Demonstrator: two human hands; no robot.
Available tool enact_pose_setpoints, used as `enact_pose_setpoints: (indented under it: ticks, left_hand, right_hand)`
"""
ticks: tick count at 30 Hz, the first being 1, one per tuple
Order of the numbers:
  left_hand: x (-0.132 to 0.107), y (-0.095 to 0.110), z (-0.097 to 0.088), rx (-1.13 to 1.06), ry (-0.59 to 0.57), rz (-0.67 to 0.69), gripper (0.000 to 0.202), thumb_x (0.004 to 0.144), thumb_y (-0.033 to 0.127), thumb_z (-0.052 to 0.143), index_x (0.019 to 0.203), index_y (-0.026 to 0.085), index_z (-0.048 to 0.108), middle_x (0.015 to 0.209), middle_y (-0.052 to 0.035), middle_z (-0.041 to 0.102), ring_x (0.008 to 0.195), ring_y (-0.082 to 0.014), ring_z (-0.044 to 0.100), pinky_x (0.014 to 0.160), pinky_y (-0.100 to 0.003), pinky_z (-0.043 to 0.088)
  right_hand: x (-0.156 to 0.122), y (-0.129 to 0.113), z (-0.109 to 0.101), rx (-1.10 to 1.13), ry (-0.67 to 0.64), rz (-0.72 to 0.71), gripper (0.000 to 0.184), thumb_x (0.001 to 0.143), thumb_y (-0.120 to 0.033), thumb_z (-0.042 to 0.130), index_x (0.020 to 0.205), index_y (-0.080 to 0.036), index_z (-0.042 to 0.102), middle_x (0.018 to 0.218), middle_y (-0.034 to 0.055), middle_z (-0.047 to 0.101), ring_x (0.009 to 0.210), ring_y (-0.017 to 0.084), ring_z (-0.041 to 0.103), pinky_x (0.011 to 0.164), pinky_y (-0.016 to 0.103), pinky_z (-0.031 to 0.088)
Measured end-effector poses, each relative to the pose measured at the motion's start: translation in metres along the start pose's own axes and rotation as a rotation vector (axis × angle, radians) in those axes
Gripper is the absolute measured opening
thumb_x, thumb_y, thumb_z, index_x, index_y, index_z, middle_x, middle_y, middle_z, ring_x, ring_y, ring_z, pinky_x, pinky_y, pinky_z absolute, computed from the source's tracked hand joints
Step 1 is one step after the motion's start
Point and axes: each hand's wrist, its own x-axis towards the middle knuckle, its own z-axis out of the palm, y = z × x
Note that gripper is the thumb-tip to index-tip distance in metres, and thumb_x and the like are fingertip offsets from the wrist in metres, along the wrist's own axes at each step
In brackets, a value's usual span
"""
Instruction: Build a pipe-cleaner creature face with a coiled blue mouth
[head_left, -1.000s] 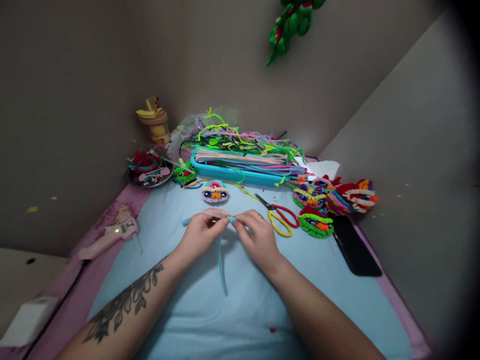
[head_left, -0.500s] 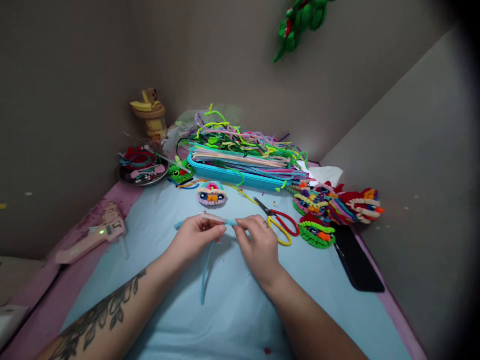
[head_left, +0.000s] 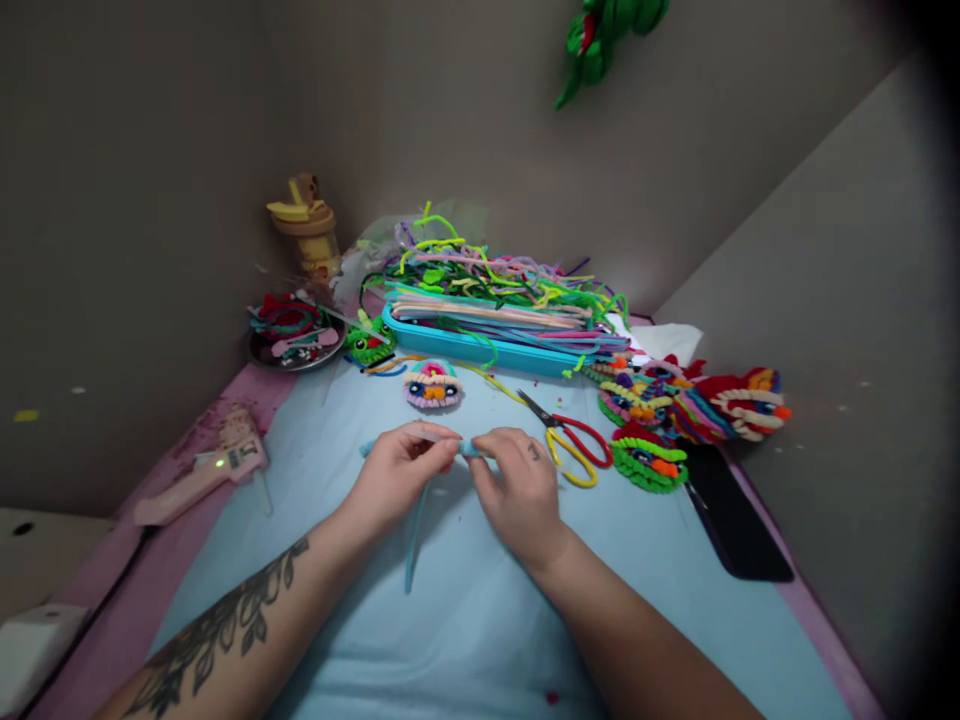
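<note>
Between my two hands is a light blue pipe cleaner, its loose end hanging down toward the cloth. My left hand pinches it with thumb and fingertips, and a coiled bit pokes out to the left. A pale thin strip or stick also shows along the left fingers; its kind I cannot make out. My right hand grips the coiled right end at the fingertips, close beside the left thumb. Just beyond the hands lies a pipe-cleaner bird face. Scissors with red and yellow handles lie open right of my right hand.
A blue tray heaped with pipe cleaners stands at the back. Left are a glue gun with a lit green light, a metal bowl and a tumbler. Right are several pipe-cleaner birds and a black phone.
The view has shifted slightly, so the table's things sit a little farther right. My hands have drawn closer together on the pipe cleaner, covering more of its coiled part.
</note>
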Motion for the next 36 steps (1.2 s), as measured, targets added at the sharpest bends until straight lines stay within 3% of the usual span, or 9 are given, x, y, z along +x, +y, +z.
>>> enact_pose_setpoints:
  ticks: [3,7,12,16,22,29,36]
  left_hand:
    - [-0.0001,-0.0001,-0.0023,0.027,-0.009,0.044,0.022,0.069,0.031,0.070,0.084,0.015,0.070,0.080,-0.0051,0.069,0.070,-0.0153,0.060,0.066,-0.025,0.047]
    - [-0.0005,-0.0004,-0.0034,0.086,-0.005,0.073,0.022,0.072,0.031,0.068,0.087,0.015,0.068,0.079,-0.0037,0.067,0.067,-0.0135,0.058,0.063,-0.023,0.045]
    - [-0.0007,-0.0011,-0.0036,-0.003,0.039,0.075,0.024,0.071,0.028,0.071,0.091,0.017,0.064,0.071,0.0011,0.064,0.064,-0.0102,0.055,0.060,-0.020,0.043]
    - [0.0003,-0.0020,-0.0043,-0.062,0.020,0.042,0.022,0.065,0.027,0.076,0.082,0.016,0.067,0.073,-0.0007,0.067,0.065,-0.0110,0.058,0.062,-0.021,0.045]
    - [0.0015,-0.0044,-0.0046,-0.045,0.029,0.053,0.017,0.061,0.026,0.079,0.072,0.016,0.071,0.083,-0.0052,0.071,0.077,-0.0151,0.063,0.071,-0.024,0.048]
    - [0.0026,-0.0056,-0.0029,-0.079,0.020,-0.026,0.019,0.058,0.026,0.080,0.071,0.015,0.072,0.072,-0.0030,0.069,0.066,-0.0129,0.060,0.063,-0.023,0.047]
    - [0.0018,-0.0048,-0.0017,-0.026,0.025,-0.061,0.017,0.059,0.026,0.080,0.070,0.015,0.072,0.066,-0.0018,0.067,0.062,-0.0112,0.057,0.059,-0.021,0.044]
  right_hand:
    - [-0.0029,0.0026,0.0002,0.127,-0.069,0.089,0.025,0.083,-0.020,0.058,0.109,-0.018,0.056,0.094,0.0088,0.064,0.087,0.021,0.060,0.075,0.034,0.048]
    - [-0.0034,0.0037,-0.0017,0.204,-0.095,0.145,0.015,0.085,-0.015,0.053,0.098,-0.018,0.059,0.085,0.0057,0.063,0.080,0.018,0.060,0.073,0.031,0.048]
    - [-0.0006,-0.0009,-0.0038,0.265,-0.072,0.166,0.011,0.085,-0.012,0.052,0.087,-0.019,0.060,0.076,0.0027,0.060,0.073,0.015,0.057,0.068,0.028,0.047]
    - [0.0007,-0.0034,-0.0040,0.315,-0.045,0.169,0.012,0.085,-0.011,0.052,0.087,-0.020,0.060,0.075,0.0020,0.061,0.070,0.014,0.057,0.065,0.027,0.047]
    - [-0.0008,-0.0011,-0.0041,0.289,-0.023,0.105,0.015,0.086,-0.012,0.053,0.093,-0.020,0.063,0.080,0.0041,0.065,0.077,0.016,0.060,0.071,0.031,0.050]
    - [-0.0016,-0.0007,-0.0071,0.152,-0.033,-0.009,0.020,0.085,-0.010,0.055,0.100,-0.018,0.064,0.082,0.0067,0.066,0.077,0.018,0.060,0.071,0.033,0.050]
    - [-0.0020,-0.0015,-0.0073,0.115,-0.036,-0.033,0.021,0.085,-0.009,0.055,0.101,-0.018,0.064,0.082,0.0068,0.065,0.076,0.019,0.060,0.070,0.033,0.050]
